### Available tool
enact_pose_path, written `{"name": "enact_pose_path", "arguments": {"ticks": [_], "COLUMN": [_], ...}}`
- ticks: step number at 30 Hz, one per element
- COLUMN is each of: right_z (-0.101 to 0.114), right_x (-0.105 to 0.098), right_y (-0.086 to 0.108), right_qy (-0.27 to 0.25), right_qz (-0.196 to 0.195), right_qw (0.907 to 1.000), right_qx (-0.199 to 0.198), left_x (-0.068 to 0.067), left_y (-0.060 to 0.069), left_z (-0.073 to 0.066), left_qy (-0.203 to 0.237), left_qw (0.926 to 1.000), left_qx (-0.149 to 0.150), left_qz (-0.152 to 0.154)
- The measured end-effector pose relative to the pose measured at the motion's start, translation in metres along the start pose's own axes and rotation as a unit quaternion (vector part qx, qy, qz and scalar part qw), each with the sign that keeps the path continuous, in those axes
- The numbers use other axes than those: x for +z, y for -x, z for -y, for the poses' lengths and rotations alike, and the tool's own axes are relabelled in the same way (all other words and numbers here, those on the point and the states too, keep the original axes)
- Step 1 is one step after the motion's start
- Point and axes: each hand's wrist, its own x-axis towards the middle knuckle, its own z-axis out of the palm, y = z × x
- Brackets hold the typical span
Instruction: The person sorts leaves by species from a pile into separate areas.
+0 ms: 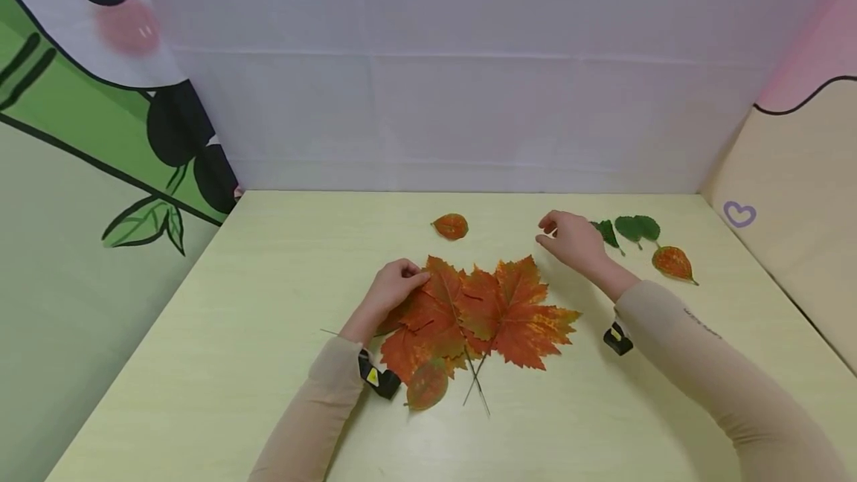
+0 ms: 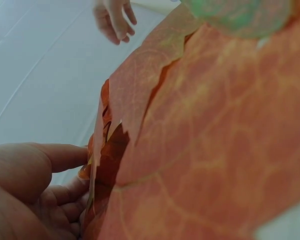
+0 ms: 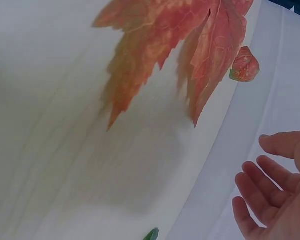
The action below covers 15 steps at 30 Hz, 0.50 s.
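Orange maple leaves [image 1: 510, 312] lie overlapping near the middle of the table, their thin stems crossing toward the front. My left hand [image 1: 388, 290] pinches the left edge of a maple leaf [image 1: 438, 303]; in the left wrist view the thumb and fingers of that hand [image 2: 35, 185] meet at the leaf's edge. To the right of the pile, my right hand [image 1: 576, 242] hovers over the table with fingers loosely bent and nothing in them. An oval reddish-green leaf [image 1: 427, 385] lies at the pile's front, by my left wrist.
Behind the pile lies a small orange leaf [image 1: 451, 226]. Green leaves [image 1: 637, 227] and another orange oval leaf [image 1: 673, 263] are at the back right, beyond my right hand. A pale cloth [image 1: 469, 117] hangs along the table's back edge, with printed panels at both sides.
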Motion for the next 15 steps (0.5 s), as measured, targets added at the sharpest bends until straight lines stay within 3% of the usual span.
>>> {"name": "enact_pose_path", "arguments": {"ticks": [15], "right_z": [0.043], "right_x": [0.038], "right_y": [-0.057], "right_qy": [-0.091], "right_qz": [0.065], "right_qw": [0.9937], "right_qx": [0.003], "left_x": [-0.001], "left_y": [0.001], "left_z": [-0.001], "left_qy": [0.004], "left_qw": [1.0], "left_qx": [0.005], "left_qz": [-0.003]}}
